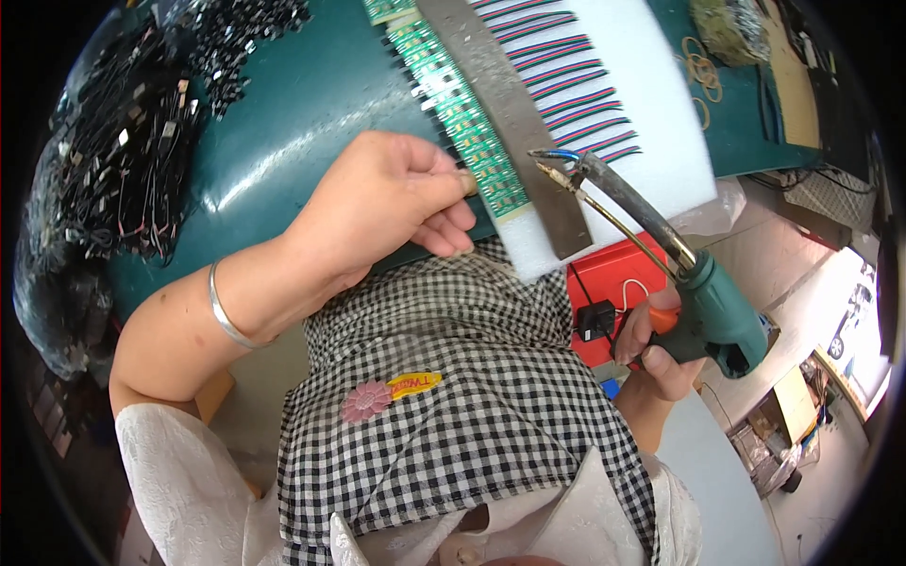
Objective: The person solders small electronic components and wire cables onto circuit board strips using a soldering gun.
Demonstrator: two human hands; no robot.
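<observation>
Hands number two, both bare. Left hand has its fingers curled and thumb close to the index finger, just beside the near end of one long strip of green circuit boards; whether it pinches anything, I cannot tell. Right hand grips one green soldering gun by the handle. Its tip is over the near part of one grey bar; contact is unclear.

The board strip lies along the bar's left side, on one white foam sheet. At least six clusters of coloured wires stick out to the bar's right; the upper ones run out of view, preventing a full count. The bar hides the middle of the wires, and the gun's barrel crosses above foam and bar.

Around them are several overlapping rubber bands, a heap of black cables on the left, and one red surface below the foam.
</observation>
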